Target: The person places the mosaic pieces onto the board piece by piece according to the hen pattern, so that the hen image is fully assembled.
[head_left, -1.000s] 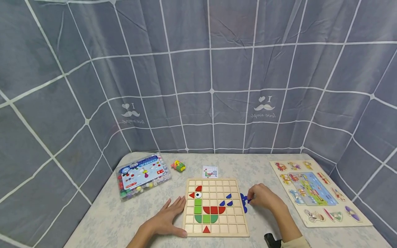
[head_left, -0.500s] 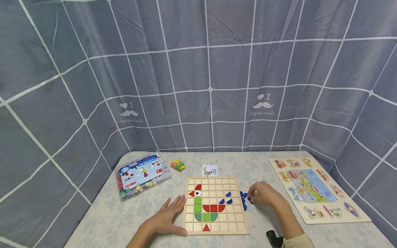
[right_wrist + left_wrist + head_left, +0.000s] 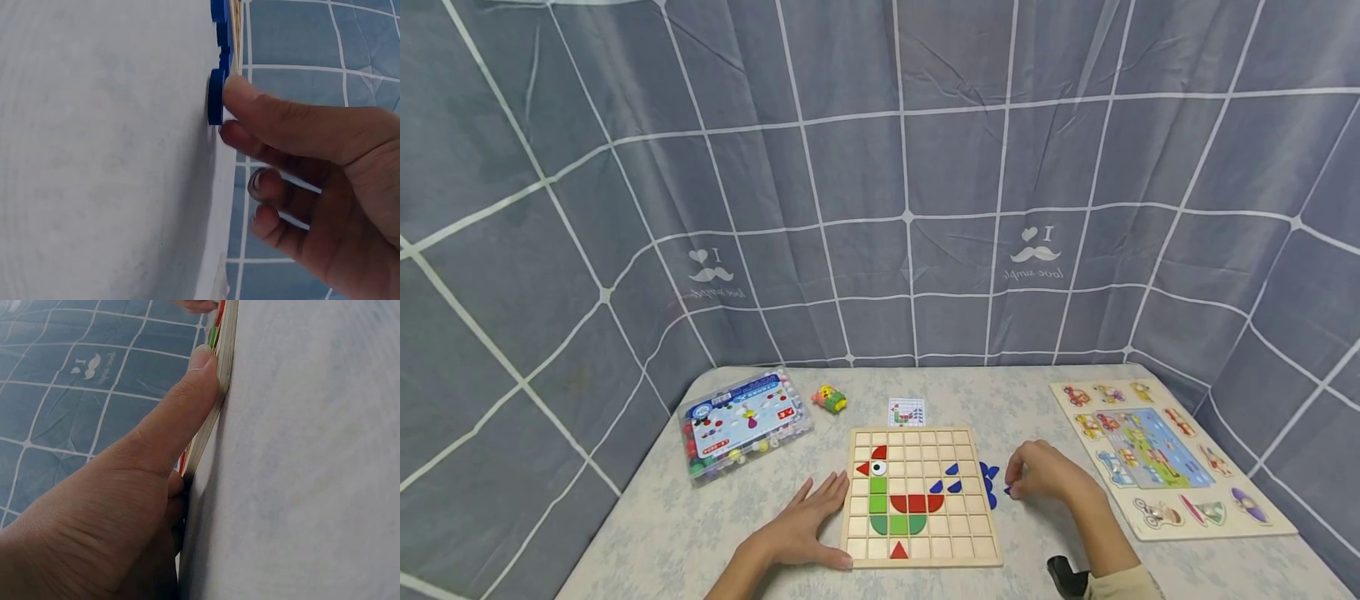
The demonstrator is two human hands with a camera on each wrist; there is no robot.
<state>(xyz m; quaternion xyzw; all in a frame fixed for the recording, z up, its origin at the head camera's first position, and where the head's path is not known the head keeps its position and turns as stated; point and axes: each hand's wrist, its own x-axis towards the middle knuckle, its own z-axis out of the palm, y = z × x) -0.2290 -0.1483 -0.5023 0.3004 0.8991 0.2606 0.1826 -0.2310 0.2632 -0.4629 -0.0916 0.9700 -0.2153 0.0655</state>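
A square wooden grid board (image 3: 980,547) lies on the table, with red, green and blue tiles and a round eye tile set in it as a bird figure. My left hand (image 3: 801,525) rests along the board's left edge, fingers extended, thumb by the near corner. Off the right edge, my right hand (image 3: 1047,475) pinches a small blue tile (image 3: 215,97) between thumb and forefinger, low at the table. Several loose blue tiles (image 3: 987,476) lie between that hand and the board. Behind the board is a small picture card (image 3: 907,412) showing a similar bird on a grid.
Back left lies a clear plastic case of colourful beads (image 3: 747,427), with a small yellow-green toy figure (image 3: 830,399) beside it. A wooden picture puzzle (image 3: 1127,521) lies at the right. Near my right wrist is a black object (image 3: 1066,577). A grey checked curtain (image 3: 880,250) surrounds the table.
My right hand has shifted slightly right with the blue tile, away from the other loose blue tiles. My left hand stays in place at the board. The camera view dipped slightly.
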